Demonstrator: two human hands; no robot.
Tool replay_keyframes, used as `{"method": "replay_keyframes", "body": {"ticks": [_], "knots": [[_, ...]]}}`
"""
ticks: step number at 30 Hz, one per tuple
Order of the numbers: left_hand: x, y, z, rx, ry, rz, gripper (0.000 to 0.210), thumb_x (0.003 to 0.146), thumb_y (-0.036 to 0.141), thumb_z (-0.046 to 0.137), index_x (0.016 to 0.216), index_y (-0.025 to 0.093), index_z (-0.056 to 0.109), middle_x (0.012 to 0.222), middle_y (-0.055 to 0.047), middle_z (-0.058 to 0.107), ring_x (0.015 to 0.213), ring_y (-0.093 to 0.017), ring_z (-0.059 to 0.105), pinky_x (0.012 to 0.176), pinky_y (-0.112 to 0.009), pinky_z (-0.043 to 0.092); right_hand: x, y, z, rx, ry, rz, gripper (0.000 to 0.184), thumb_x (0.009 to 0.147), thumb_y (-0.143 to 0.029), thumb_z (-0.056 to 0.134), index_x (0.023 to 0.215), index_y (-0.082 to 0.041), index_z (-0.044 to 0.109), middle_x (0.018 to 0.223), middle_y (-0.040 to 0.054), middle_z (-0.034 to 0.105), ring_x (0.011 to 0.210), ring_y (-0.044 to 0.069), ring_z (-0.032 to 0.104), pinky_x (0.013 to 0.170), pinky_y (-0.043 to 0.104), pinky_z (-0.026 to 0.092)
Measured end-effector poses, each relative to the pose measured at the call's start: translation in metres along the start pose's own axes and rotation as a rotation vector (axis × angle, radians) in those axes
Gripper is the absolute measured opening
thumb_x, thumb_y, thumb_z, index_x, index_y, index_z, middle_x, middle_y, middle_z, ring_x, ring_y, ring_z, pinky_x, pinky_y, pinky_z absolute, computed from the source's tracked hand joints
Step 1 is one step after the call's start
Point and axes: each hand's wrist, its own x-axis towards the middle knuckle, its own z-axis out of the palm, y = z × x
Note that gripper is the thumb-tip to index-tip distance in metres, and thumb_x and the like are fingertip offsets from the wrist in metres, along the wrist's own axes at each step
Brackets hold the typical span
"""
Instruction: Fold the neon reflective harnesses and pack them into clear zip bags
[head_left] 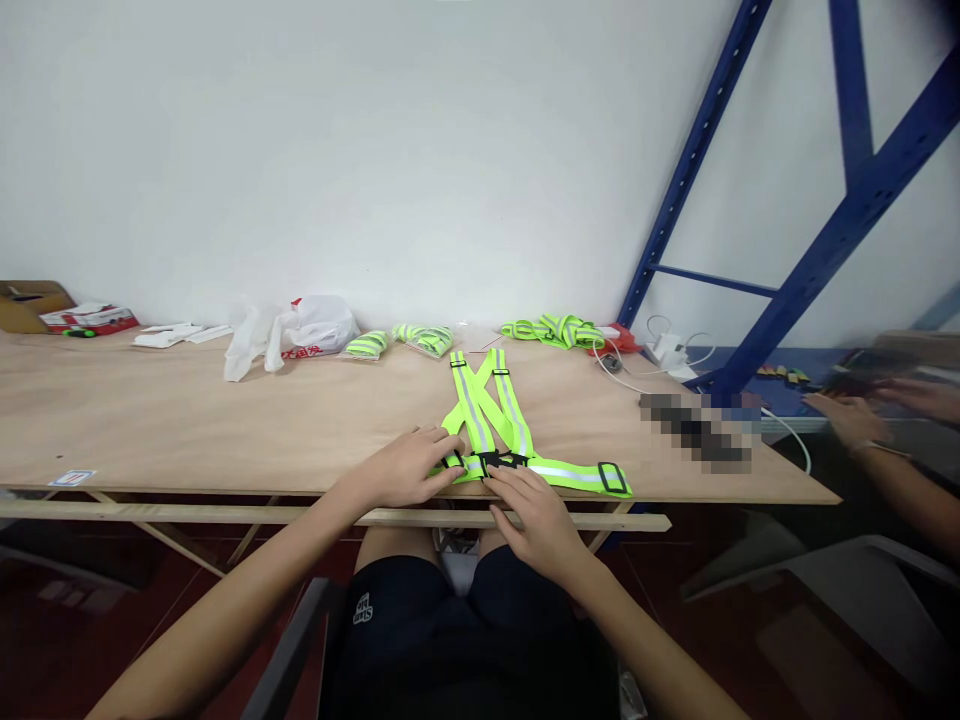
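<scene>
A neon-yellow reflective vest (484,400) made of straps with silver stripes lies flat at the table's front edge. Its shoulder straps cross and point away from me, with a black buckle (504,460) at the middle of the waist belt. My left hand (411,466) has its thumb and fingers closed around the belt's left part, by a black slider, and hides that end. My right hand (534,515) rests with fingers stretched out at the buckle's near side. The belt's right end, with another black slider (612,478), lies free beside it.
Packed yellow straps (366,345), a white plastic bag (322,325) and a loose strap pile (555,330) line the wall. A white cable (615,378) and a pixelated dark object (694,430) are right. Blue rack posts (694,130) stand there; another person's hand (847,418) is beyond.
</scene>
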Motion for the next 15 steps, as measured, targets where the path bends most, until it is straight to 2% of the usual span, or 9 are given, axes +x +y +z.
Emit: {"method": "replay_keyframes", "body": {"ticks": [3,7,11,15], "knots": [[-0.002,-0.003,-0.009,-0.013,0.018,0.03,0.026,0.095,0.036,0.05,0.113,0.02,0.059,0.101,-0.008,0.065,0.09,-0.024,0.06,0.084,-0.033,0.043,0.0,-0.001,0.0,-0.004,0.004,0.006,0.036,0.093,-0.017,0.053,0.125,-0.022,0.067,0.128,0.0115,0.069,0.117,0.027,0.065,0.102,0.05,0.053],[-0.004,-0.008,-0.031,-0.045,0.005,-0.016,0.031,0.092,0.046,0.056,0.108,0.019,0.06,0.097,-0.007,0.067,0.083,-0.023,0.061,0.073,-0.029,0.044,-0.001,0.0,0.001,0.002,0.017,-0.001,0.037,0.093,-0.016,0.053,0.126,-0.023,0.067,0.128,0.0108,0.069,0.118,0.027,0.065,0.103,0.05,0.053],[-0.007,-0.015,-0.053,-0.03,0.06,-0.072,0.035,0.094,0.052,0.055,0.109,0.021,0.059,0.106,-0.007,0.068,0.092,-0.024,0.062,0.078,-0.031,0.045,-0.002,0.0,0.001,0.014,0.024,-0.003,0.034,0.093,-0.017,0.052,0.124,-0.022,0.067,0.128,0.0108,0.069,0.118,0.027,0.064,0.103,0.05,0.053],[-0.008,-0.018,-0.061,0.014,0.141,-0.077,0.036,0.094,0.052,0.056,0.111,0.021,0.059,0.106,-0.007,0.067,0.092,-0.024,0.061,0.08,-0.032,0.045,-0.001,-0.001,0.0,0.021,0.016,-0.001,0.032,0.094,-0.017,0.051,0.122,-0.019,0.067,0.129,0.0114,0.069,0.118,0.027,0.064,0.103,0.05,0.052]]}}
